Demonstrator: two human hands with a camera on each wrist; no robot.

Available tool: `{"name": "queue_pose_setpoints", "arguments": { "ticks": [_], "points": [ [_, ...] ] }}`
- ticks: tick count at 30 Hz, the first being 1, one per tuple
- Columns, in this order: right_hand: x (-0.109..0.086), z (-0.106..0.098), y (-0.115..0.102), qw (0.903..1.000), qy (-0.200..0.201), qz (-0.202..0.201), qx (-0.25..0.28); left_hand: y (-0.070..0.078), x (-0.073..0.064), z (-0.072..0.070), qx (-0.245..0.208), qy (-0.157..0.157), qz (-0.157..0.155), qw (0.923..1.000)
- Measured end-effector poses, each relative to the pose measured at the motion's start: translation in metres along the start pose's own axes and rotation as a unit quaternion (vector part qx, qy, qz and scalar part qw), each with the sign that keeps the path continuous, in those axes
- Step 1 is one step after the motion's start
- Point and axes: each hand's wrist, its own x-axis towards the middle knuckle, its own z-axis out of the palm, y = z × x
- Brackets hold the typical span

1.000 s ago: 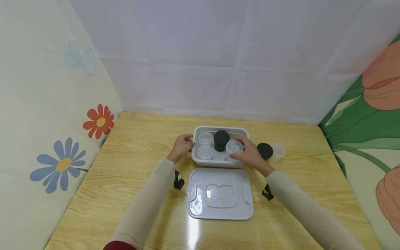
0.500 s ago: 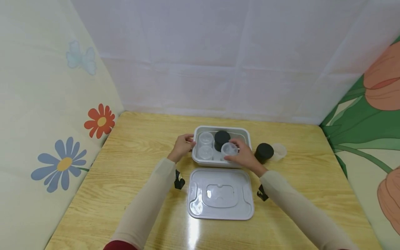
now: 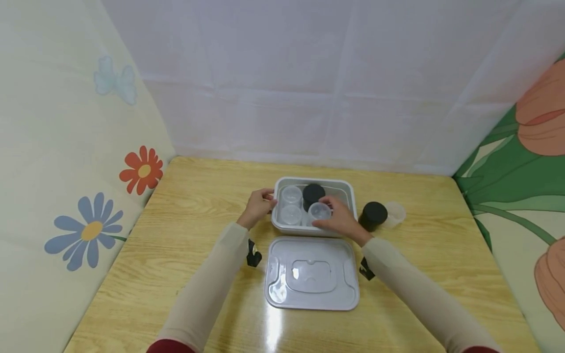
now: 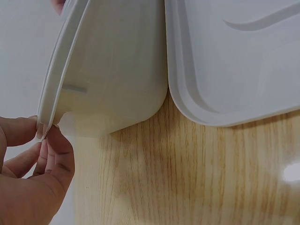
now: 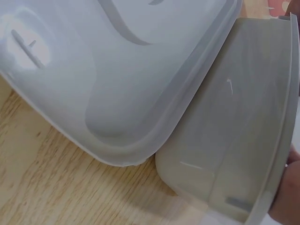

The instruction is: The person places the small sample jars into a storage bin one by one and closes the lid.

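In the head view, a white rectangular plastic box [image 3: 304,230] stands in the middle of the table. My left hand [image 3: 257,208] pinches its left rim between thumb and fingers, as the left wrist view confirms. Inside the box, my right hand [image 3: 342,219] grips a clear round cup [image 3: 319,211] at the front, with thumb and fingers around its right side. Left of that cup sit two more clear cups, one at the back [image 3: 291,194] and one in front [image 3: 291,214]. A black round container [image 3: 314,192] stands behind the gripped cup. The right wrist view mostly hides the right hand behind the box wall.
A white lid [image 3: 311,289] lies flat directly in front of the box. To the box's right, another black round container [image 3: 373,214] stands beside a clear cup [image 3: 394,214]. A white cloth [image 3: 265,122] hangs behind the wooden table [image 3: 194,206].
My right hand has moved left inside the box with the clear cup, bringing it closer to the other clear cups. The left hand has stayed on the rim.
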Motion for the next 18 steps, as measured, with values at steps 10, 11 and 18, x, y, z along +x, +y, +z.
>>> {"name": "queue_pose_setpoints", "arguments": {
  "ticks": [10, 11, 18],
  "points": [
    [0.0031, 0.0028, -0.0013, 0.9998, -0.021, 0.004, 0.001, 0.0001, -0.0006, 0.0005, 0.004, 0.001, 0.000, 1.0000],
    [0.0038, 0.0033, -0.0012, 0.9998, -0.021, 0.004, 0.001, 0.0000, -0.0007, 0.0005, 0.004, 0.001, 0.000, 1.0000],
    [0.0074, 0.0058, -0.0035, 0.9995, -0.021, 0.016, -0.015, 0.0002, -0.0005, 0.0010, 0.009, 0.003, 0.006, 0.9999]
  ]
}}
